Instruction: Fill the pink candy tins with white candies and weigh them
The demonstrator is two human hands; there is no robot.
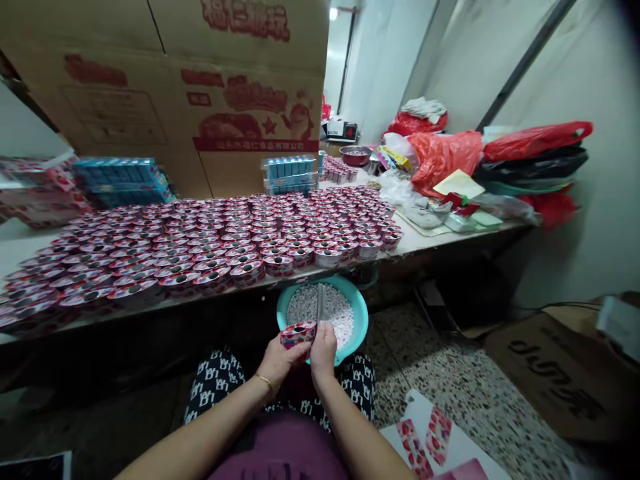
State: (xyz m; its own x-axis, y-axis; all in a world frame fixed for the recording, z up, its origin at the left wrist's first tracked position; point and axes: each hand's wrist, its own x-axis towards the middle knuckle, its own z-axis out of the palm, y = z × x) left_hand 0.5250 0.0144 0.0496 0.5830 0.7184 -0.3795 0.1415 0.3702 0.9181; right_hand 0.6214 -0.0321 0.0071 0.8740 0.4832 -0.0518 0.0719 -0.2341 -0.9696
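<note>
Head view: left hand (279, 363) fingers gripping tin (299, 333), right hand (323, 353) pinching at it, hold unclear; tins (225, 240) covering tabletop (416, 241), bowl (363, 320) holding pellets (340, 317).

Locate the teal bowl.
Head view, bottom centre: the teal bowl sits at the person's knees, below the table edge, beyond the left hand holding a red tin and the right hand.

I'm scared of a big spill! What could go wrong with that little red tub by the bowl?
The little red tub is held in the left hand above the teal bowl; small white pieces could miss it and scatter on the floor. The front row of tubs sits at the table edge, so a bump might knock some off.
</note>
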